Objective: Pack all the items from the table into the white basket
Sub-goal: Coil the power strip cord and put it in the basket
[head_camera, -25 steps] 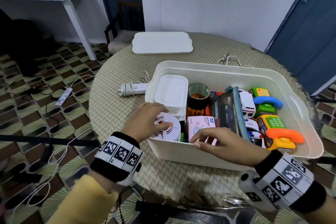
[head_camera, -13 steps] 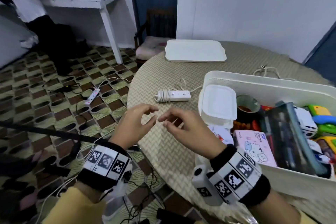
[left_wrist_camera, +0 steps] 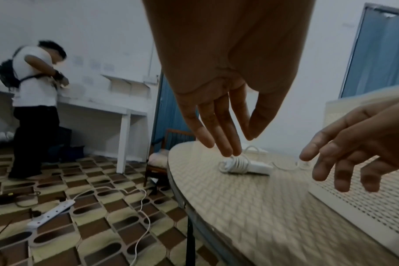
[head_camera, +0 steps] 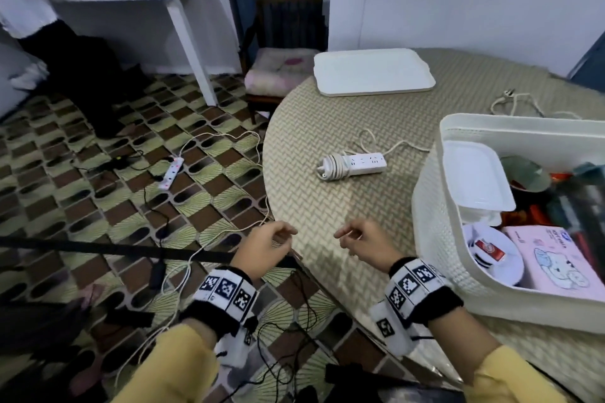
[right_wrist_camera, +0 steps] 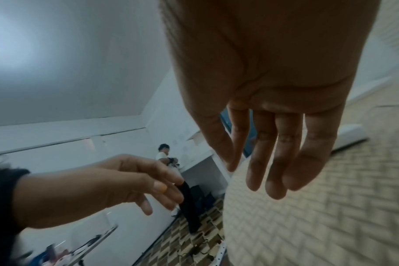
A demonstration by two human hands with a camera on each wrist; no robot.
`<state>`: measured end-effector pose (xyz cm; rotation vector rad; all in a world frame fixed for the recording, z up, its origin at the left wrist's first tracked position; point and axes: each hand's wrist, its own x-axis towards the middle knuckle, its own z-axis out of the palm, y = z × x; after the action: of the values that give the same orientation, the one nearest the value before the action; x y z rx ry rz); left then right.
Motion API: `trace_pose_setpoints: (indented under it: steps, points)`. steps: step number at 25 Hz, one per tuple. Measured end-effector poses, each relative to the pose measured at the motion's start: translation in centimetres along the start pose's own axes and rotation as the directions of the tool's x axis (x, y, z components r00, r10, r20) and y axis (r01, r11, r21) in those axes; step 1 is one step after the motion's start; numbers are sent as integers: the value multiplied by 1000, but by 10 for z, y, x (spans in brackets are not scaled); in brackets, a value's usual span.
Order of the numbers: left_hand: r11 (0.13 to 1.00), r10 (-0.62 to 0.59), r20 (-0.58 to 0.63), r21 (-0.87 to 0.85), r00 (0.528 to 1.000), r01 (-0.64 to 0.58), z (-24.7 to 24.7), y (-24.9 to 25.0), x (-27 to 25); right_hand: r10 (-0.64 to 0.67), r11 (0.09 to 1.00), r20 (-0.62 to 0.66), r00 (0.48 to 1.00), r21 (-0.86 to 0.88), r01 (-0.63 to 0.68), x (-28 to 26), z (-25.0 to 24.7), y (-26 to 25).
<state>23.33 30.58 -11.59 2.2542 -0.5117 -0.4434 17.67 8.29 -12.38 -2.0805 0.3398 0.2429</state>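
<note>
In the head view, the left hand (head_camera: pixel 266 249) and the right hand (head_camera: pixel 365 244) hover apart from each other over the near left edge of the round table (head_camera: pixel 327 206), both empty, with fingers loosely curled and relaxed. The white basket (head_camera: pixel 435 216) stands at the right edge of the tabletop, and in it lie a white lidded container (head_camera: pixel 474 177), a roll of tape (head_camera: pixel 523 173), a pink tissue pack (head_camera: pixel 556 258) and a round white device (head_camera: pixel 491 255) with a red label; further items at the right are blurred. A white power strip (head_camera: pixel 355 165) with its cord wound round one end lies on the tabletop just left of the basket, apart from both hands. A white tray (head_camera: pixel 373 72) rests at the far edge, and a loose white cable (head_camera: pixel 517 105) lies behind the basket. A second power strip (head_camera: pixel 171 172) lies on the patterned floor. In the left wrist view, the left hand (left_wrist_camera: pixel 216 108) hangs with straight, slack fingers over the table's edge, holding nothing; the right hand (left_wrist_camera: pixel 353 144) reaches in from the right, fingers spread and empty, in front of the basket's (left_wrist_camera: pixel 365 198) perforated wall. The power strip (left_wrist_camera: pixel 246 166) lies beyond the fingertips. A person (left_wrist_camera: pixel 34 108) stands at a white desk (left_wrist_camera: pixel 103 106) in the background. In the right wrist view, the right hand (right_wrist_camera: pixel 273 126) shows relaxed, extended fingers above the woven tabletop (right_wrist_camera: pixel 319 216), and the left hand (right_wrist_camera: pixel 103 185) is loosely curled and empty.
</note>
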Motion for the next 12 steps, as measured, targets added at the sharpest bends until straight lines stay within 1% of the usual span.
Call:
trace_pose_setpoints:
  steps: [3, 7, 10, 12]
  points:
    - [1000, -10, 77, 8, 997, 9, 8, -7, 27, 89, 996, -41, 995, 17, -88, 19, -8, 18]
    - [999, -2, 69, 45, 998, -2, 14, -2, 74, 172, 985, -132, 976, 26, -170, 59, -18, 28]
    - [994, 16, 91, 106, 996, -26, 15, 4, 111, 204, 979, -197, 959, 51, -198, 87, -25, 19]
    - [987, 34, 95, 153, 995, -49, 16, 8, 131, 213, 977, -218, 953, 30, -211, 105, -31, 11]
